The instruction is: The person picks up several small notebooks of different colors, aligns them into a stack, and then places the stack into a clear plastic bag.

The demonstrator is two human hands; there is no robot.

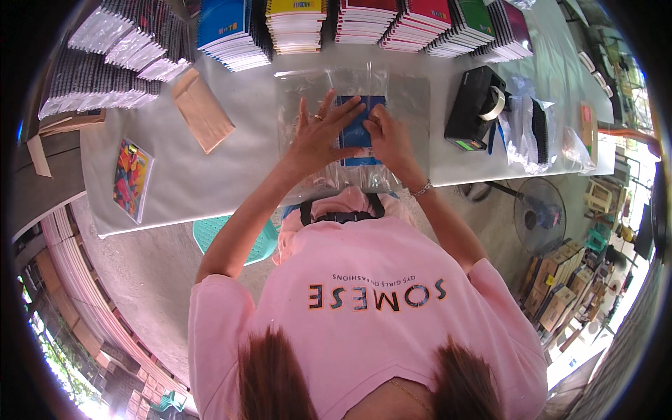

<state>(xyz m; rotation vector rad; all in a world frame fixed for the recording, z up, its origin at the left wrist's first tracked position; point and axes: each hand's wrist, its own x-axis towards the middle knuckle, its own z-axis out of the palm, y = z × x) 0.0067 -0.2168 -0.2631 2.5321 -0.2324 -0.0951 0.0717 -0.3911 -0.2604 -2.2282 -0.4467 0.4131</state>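
A blue notebook (355, 135) lies on the table right in front of me, on or within clear plastic film (413, 94); I cannot tell whether the film wraps it. My left hand (318, 140) rests over the notebook's left side, fingers spread, fingertips reaching its upper part and thumb across its lower part. At the notebook's right edge, my right hand (390, 140) has its fingers curled and pressed together. What those fingers pinch, if anything, is hidden.
Spiral notebook stacks, such as a blue one (227, 35), line the far edge. Wrapped notebooks (126, 42) pile up far left. A brown envelope (201, 110) and colourful packet (131, 180) lie left. To the right stand a black tape dispenser (467, 112) and plastic-wrapped notebooks (528, 133).
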